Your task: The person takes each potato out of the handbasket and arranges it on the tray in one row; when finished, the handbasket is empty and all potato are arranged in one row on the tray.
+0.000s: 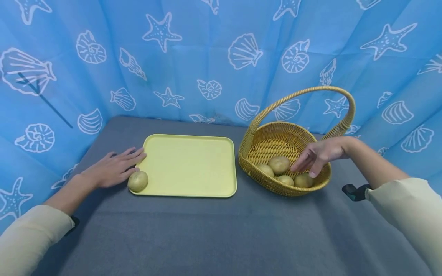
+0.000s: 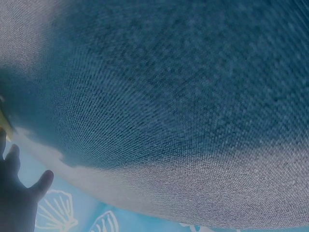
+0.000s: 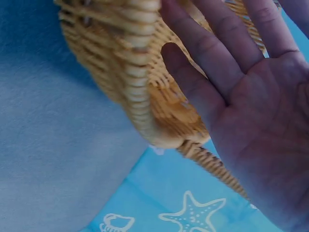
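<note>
A yellow-green rectangular tray (image 1: 190, 165) lies on the table, with one potato (image 1: 138, 181) at its near left corner. My left hand (image 1: 115, 167) rests at the tray's left edge, fingers extended and apart, just behind that potato. To the right stands a yellow wicker basket (image 1: 269, 147) with a tall arched handle; several potatoes (image 1: 279, 165) lie in it. Over the basket's right side reaches my right hand (image 1: 322, 153), its fingers loosely bent downward above the potatoes and nothing in its grasp. In the right wrist view the palm (image 3: 270, 116) faces the camera beside the basket rim (image 3: 137, 87).
A grey cloth (image 1: 207, 234) covers the table. Behind and at both sides hangs a blue curtain (image 1: 193, 57) with white shells and starfish. The basket's handle (image 1: 310, 90) arches up over the basket, left of and behind my right hand.
</note>
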Demonstrator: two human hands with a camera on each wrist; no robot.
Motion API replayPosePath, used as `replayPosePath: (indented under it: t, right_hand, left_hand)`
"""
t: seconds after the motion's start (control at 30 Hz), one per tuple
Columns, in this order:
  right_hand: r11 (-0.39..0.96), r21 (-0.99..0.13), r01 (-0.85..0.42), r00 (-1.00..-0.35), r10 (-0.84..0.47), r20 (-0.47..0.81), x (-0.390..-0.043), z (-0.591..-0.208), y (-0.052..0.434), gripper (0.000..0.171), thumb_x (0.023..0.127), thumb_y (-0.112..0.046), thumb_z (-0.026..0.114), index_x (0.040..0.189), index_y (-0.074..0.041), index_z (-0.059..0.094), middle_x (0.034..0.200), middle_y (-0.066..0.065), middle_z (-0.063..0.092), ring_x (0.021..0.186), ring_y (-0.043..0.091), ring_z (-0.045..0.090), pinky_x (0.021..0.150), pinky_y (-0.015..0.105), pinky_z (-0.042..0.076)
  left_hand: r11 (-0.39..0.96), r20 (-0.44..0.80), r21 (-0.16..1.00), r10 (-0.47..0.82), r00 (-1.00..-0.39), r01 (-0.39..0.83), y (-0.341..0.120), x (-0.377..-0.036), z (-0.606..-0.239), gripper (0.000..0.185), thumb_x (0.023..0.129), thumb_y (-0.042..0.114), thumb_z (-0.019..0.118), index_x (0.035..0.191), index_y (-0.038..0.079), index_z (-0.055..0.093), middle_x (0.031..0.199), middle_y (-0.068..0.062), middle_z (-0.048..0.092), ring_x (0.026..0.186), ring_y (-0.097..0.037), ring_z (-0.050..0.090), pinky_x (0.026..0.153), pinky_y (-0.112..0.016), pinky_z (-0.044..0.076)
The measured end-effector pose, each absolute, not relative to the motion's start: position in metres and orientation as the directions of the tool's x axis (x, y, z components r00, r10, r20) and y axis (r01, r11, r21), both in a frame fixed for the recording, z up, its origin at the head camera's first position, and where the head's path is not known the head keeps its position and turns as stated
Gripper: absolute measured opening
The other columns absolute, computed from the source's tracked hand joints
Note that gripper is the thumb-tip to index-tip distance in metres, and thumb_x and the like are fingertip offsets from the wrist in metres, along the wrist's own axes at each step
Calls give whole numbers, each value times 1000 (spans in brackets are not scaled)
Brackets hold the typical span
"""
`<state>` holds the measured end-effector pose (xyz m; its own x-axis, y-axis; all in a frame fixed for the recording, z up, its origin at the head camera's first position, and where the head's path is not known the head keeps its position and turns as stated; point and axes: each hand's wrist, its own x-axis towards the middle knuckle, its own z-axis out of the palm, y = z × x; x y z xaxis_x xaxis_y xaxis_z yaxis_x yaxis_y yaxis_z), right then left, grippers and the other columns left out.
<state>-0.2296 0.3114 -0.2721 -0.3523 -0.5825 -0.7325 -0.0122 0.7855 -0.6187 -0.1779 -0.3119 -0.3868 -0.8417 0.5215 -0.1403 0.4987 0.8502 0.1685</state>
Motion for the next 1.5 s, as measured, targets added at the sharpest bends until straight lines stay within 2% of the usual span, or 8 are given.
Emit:
replayPosePath:
  t: [0.2, 0.4, 0.57, 0.9, 1.07, 1.27, 1.37, 1.5]
  right_hand:
    - [825, -564, -38, -334, -542, -771, -235, -284, 313, 51, 88, -7, 71, 137, -2, 59, 141, 15, 56, 134, 33, 48, 112, 44, 35]
    - [855, -513, -82, -343, -507, -791, -236, -293, 310, 49, 82, -2, 71, 130, -6, 66, 128, 7, 62, 113, 20, 54, 98, 33, 43]
    - [862, -497, -97, -343, -498, -797, -238, -296, 308, 49, 80, 1, 71, 128, -7, 68, 124, 5, 64, 103, 18, 56, 89, 29, 49]
    - [867, -484, -118, -381, -489, -784, -233, -292, 304, 48, 81, -2, 72, 128, -9, 68, 128, 8, 62, 111, 21, 54, 92, 34, 47]
    - [854, -510, -107, -393, -507, -767, -226, -282, 301, 46, 86, -8, 73, 131, -8, 66, 130, 9, 60, 111, 21, 55, 90, 34, 51]
    - [772, -594, -224, -397, -629, -668, -218, -264, 293, 44, 91, -17, 71, 134, -8, 64, 134, 8, 62, 123, 25, 56, 103, 43, 45]
    - [697, -667, -264, -392, -709, -585, -214, -256, 287, 45, 92, -15, 69, 136, -5, 61, 139, 11, 59, 130, 23, 53, 108, 40, 41]
    - [579, -754, -311, -359, -806, -471, -207, -248, 270, 44, 95, -9, 65, 137, -1, 59, 143, 15, 55, 130, 20, 53, 105, 33, 44]
  left_hand:
    - [849, -140, 169, 523, -841, 500, -312, -178, -387, 60, 107, 43, 41, 158, 12, 31, 163, -13, 26, 148, -40, 22, 106, -73, 21]
    - [846, -136, 165, 529, -838, 507, -311, -179, -388, 59, 107, 42, 42, 157, 13, 32, 163, -13, 26, 148, -40, 22, 106, -73, 22]
    - [843, -135, 154, 534, -835, 515, -312, -180, -387, 59, 107, 43, 40, 158, 13, 32, 163, -12, 26, 148, -40, 23, 105, -72, 23]
    - [846, -142, 159, 529, -836, 509, -311, -179, -385, 59, 107, 43, 40, 158, 13, 31, 163, -13, 26, 148, -41, 22, 106, -73, 21]
    - [848, -142, 155, 527, -838, 507, -310, -179, -383, 59, 107, 42, 41, 158, 13, 31, 163, -13, 26, 148, -41, 22, 106, -72, 22]
    - [849, -147, 148, 526, -837, 508, -310, -177, -382, 59, 107, 42, 41, 157, 12, 32, 162, -13, 26, 147, -42, 22, 106, -73, 22]
    - [848, -152, 148, 527, -836, 508, -310, -177, -383, 60, 107, 44, 40, 157, 12, 31, 163, -13, 26, 148, -42, 22, 105, -73, 22]
    - [847, -152, 136, 530, -834, 514, -310, -177, -383, 60, 107, 45, 40, 157, 13, 32, 162, -13, 27, 147, -41, 22, 105, -74, 22]
